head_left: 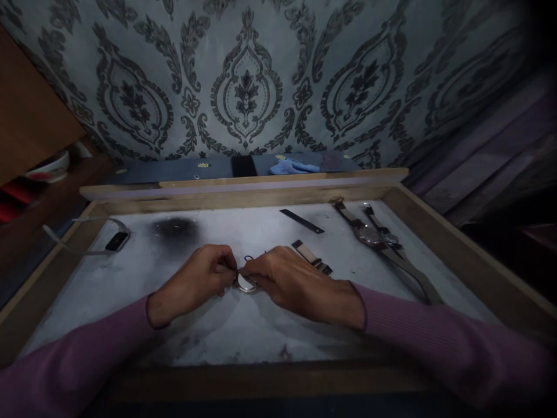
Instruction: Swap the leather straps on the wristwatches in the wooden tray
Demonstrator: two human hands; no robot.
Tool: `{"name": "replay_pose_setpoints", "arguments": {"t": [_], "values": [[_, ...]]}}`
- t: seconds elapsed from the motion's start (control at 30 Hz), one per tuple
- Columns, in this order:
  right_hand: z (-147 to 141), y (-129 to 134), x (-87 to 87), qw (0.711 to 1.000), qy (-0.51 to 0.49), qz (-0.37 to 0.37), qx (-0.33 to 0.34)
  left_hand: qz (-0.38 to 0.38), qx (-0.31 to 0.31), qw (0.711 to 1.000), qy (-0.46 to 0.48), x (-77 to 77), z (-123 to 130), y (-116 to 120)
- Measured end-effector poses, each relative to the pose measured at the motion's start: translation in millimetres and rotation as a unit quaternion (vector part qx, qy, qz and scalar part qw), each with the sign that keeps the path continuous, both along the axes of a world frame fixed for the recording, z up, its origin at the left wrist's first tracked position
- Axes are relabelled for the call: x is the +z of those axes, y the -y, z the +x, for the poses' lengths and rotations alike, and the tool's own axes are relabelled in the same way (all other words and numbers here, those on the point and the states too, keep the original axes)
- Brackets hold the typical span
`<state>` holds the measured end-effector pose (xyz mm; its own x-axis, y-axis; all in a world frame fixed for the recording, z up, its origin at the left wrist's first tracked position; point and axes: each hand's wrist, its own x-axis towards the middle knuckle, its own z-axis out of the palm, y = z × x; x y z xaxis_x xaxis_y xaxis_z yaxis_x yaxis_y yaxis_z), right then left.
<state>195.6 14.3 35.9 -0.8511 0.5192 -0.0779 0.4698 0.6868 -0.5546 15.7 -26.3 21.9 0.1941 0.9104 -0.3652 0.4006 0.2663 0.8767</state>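
Note:
A small round watch case [247,283], its shiny face or back turned up, sits between my two hands near the middle of the white surface. My left hand [201,274] pinches its left edge with thumb and fingertips. From the other side, my right hand [287,284] has its fingers closed on the upper right of the case. A small dark ring [248,258] shows just beyond the fingertips. Right of my right hand lies a piece of watch strap [311,255], partly hidden by the hand. Fine details under the fingertips are hidden.
A wooden frame [278,200] borders the white surface [143,307]. A dark flat blade [301,221] lies behind my right hand. Strapped watches [369,234] lie at the right, and a square-faced watch [117,241] at the left. Beyond are a black phone-like slab [243,166] and a blue cloth [295,166].

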Motion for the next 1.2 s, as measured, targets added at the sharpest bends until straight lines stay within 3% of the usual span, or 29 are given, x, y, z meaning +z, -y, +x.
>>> {"name": "replay_pose_setpoints", "arguments": {"t": [0.33,0.53,0.83,1.2], "values": [[0,1,0.0,0.999,0.021,0.029,0.012,0.011,0.0,1.0,-0.022,1.7,1,3],[0,4,2.1,0.998,0.034,0.044,0.011,0.002,-0.048,0.999,-0.023,7.7,-6,2],[1,5,3.2,0.999,0.021,0.034,0.006,0.092,-0.114,0.982,-0.117,5.6,-12,7],[1,4,2.6,1.0,0.023,0.02,0.006,0.157,-0.099,0.971,-0.148,0.6,-7,14]]}}
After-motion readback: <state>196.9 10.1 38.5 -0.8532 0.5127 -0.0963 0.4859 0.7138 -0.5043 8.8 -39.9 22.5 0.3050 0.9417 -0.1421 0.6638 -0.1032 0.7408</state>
